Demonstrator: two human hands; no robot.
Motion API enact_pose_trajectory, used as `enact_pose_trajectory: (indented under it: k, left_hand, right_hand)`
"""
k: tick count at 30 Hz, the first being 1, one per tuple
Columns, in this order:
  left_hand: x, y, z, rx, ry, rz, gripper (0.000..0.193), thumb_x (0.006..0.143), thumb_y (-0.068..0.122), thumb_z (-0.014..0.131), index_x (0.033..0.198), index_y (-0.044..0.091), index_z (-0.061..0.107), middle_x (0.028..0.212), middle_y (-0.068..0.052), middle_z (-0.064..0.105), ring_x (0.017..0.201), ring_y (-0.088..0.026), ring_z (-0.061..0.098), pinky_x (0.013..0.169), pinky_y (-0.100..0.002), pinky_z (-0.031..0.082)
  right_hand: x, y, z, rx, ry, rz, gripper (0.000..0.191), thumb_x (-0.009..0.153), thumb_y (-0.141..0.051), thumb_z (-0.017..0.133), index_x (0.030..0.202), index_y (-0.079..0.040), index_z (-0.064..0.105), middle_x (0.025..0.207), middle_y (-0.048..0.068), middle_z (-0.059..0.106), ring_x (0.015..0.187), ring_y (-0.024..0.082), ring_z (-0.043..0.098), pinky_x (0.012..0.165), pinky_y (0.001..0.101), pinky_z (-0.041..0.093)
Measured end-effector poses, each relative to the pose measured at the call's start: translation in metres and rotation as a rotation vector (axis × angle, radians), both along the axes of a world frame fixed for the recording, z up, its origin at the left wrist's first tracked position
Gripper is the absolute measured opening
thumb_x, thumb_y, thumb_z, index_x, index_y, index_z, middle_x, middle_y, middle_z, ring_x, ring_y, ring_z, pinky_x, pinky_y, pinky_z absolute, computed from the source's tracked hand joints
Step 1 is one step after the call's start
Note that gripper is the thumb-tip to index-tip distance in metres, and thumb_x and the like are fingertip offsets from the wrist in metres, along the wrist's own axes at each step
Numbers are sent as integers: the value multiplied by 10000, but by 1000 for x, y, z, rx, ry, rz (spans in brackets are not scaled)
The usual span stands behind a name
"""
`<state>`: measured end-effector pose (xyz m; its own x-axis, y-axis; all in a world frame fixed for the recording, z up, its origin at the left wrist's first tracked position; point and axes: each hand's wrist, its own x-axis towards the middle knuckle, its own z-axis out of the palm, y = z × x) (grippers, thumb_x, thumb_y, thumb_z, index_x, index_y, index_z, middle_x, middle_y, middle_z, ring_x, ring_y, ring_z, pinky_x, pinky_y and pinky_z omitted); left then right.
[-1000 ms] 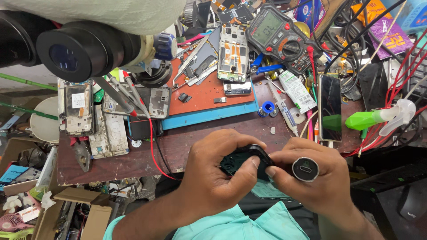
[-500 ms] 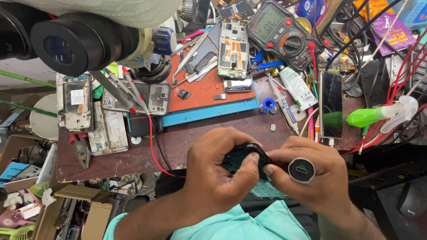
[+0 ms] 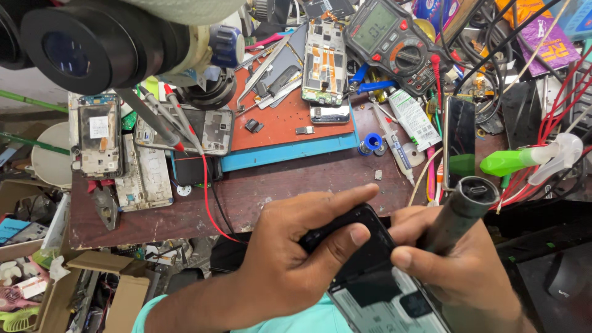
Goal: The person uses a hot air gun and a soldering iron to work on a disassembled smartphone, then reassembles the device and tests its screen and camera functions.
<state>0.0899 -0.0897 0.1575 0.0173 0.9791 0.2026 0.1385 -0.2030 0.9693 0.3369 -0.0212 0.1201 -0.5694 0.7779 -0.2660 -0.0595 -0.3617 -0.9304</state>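
Fingers of my left hand (image 3: pixel 290 259) are curled round the top end of a dark phone (image 3: pixel 364 259), thumb pressed on its face and index finger stretched flat along its far edge. That phone lies near me, below the table's front edge, its long axis slanting from far-left down to near-right, with the far end in my grip and the near end running out of view at the bottom. My left forearm comes in from the near-left, wrist bent so the palm faces right.

My right hand (image 3: pixel 456 271) is closed on a dark cylindrical tool (image 3: pixel 459 213), held like a pen; it leans up and to the right, its round open end facing up. My right thumb tip touches the phone's right edge.

On the wooden table (image 3: pixel 246 197) farther off I count one orange-and-blue work mat (image 3: pixel 290 132), one multimeter (image 3: pixel 394 40) at far right, two probes with red tips (image 3: pixel 166 123) at left, one green spray bottle (image 3: pixel 524 159) at right, and one black microscope eyepiece (image 3: pixel 92 46) at far left. Stripped phone frames lie about; I cannot count them surely.
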Motion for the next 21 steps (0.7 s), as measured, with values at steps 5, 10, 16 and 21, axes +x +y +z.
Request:
enact_pose_trajectory:
  k: [5,10,16,21]
  left_hand:
    - [1,-9,3,16,-101,-31,365,1051,149,695,1398,43,656,974,-105,738,824,-170,721,777,-302,552]
    - [0,-9,6,-8,-220,-112,310,1005,102,682,1305,28,658,1010,-130,750,920,-207,757,812,-309,574]
    - [-2,-9,8,-37,-345,-221,214,1072,89,683,1279,36,682,1063,-114,763,1000,-201,774,884,-302,600]
    - [-2,-8,10,-37,-349,-233,207,1021,73,676,1226,42,681,1107,-122,759,1061,-220,768,934,-331,605]
  right_hand:
    - [11,-11,-3,94,8,28,209,797,-80,826,927,59,739,916,153,703,829,231,665,723,367,530]
    - [13,-9,0,208,134,136,226,815,-118,884,928,15,741,867,146,723,786,244,689,711,370,550]
    - [16,8,9,368,89,398,252,778,-111,909,954,-14,757,819,118,767,733,220,750,649,350,591]
    - [11,-6,2,404,242,222,297,760,-87,921,1000,-10,764,864,140,796,800,261,777,726,388,617]
